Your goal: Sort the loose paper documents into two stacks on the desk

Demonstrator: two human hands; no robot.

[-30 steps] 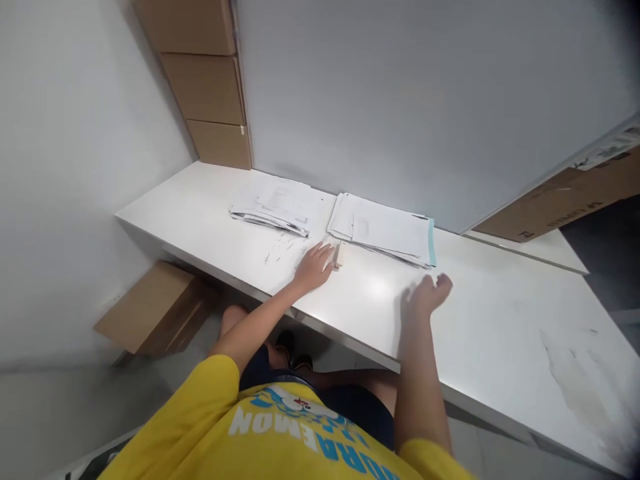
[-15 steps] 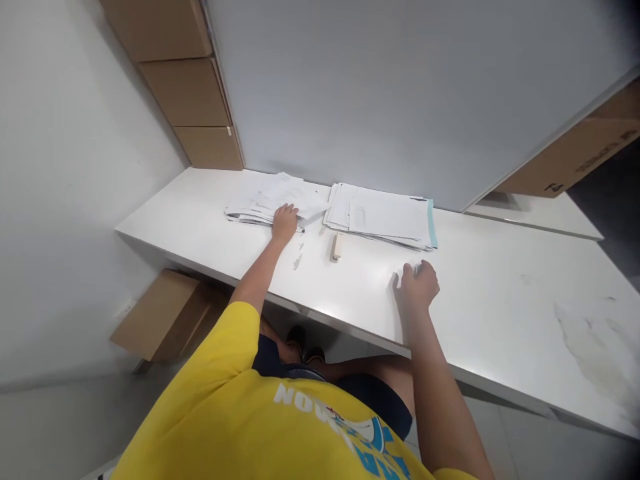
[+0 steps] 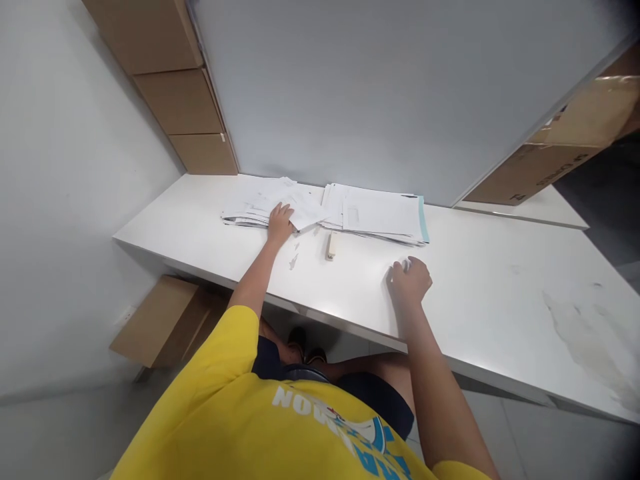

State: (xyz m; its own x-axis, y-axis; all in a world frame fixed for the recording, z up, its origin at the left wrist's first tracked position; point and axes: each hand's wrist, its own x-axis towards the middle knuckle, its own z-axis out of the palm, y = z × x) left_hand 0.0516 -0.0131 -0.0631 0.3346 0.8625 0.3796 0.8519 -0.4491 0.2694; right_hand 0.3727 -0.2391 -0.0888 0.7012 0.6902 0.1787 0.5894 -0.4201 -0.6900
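As left hand (image 3: 281, 224) touches papers (image 3: 256, 201), long axis sideways, right hand (image 3: 413, 281) curled, grips unclear

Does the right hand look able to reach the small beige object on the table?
Probably yes: nothing seems to stand between the right hand and the small beige object; the left hand is aside, at the left paper stack.
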